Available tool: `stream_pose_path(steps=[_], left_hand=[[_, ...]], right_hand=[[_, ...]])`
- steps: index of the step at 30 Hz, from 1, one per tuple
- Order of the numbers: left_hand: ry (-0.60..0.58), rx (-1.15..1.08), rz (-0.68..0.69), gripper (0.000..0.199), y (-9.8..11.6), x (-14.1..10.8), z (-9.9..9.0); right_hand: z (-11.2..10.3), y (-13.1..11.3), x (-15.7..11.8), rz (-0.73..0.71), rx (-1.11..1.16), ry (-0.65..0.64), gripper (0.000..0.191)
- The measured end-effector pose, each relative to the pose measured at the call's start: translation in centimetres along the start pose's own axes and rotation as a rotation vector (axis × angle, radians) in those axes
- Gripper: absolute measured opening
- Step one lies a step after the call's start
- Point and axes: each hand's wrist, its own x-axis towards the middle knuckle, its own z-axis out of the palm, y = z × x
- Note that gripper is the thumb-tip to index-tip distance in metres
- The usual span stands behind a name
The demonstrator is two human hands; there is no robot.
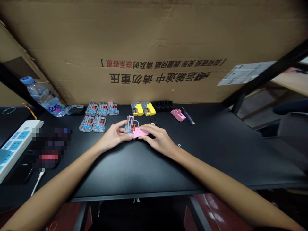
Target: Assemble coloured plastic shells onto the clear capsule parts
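Observation:
Above the middle of the black table, my left hand [113, 137] grips a small clear plastic toy body [129, 123] with blue and red parts and a bent clear tube. My right hand [158, 138] is closed on a pink plastic shell piece [141, 132], which meets the lower right side of the clear body. Whether the two are joined cannot be made out. Just beyond my right fingers lie several small black rings [157, 121]. Another pink shell piece [178, 115] rests farther right, beside a screwdriver [188, 116].
Several similar clear toy bodies [99, 124] stand at the back left, with two yellow-covered ones [138, 109] and a row of black parts [163, 105] to their right. A water bottle [45, 98], power strip [21, 141] and phone [51, 147] occupy the left. Cardboard [154, 38] walls the back.

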Motion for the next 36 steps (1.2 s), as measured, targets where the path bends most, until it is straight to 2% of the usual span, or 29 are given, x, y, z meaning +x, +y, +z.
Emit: stream_pose_path(steps=[7,14,26,36], left_hand=[[-0.002,-0.022,-0.046,0.088,0.31,-0.15,0.09],[-0.010,-0.054,0.001,0.064,0.19,-0.11,0.32],[-0.046,0.000,0.018,0.059,-0.32,-0.19,0.17],[-0.055,0.004,0.029,0.059,-0.15,-0.29,0.48]], right_hand=[[0.16,-0.07,0.02,0.024,0.002,-0.009,0.028],[0.23,-0.43,0.25,0.049,-0.033,-0.009,0.024],[-0.04,-0.11,-0.03,0.042,-0.036,-0.076,0.026],[0.28,-0.19,-0.03,0.061,-0.016,-0.009,0.023]])
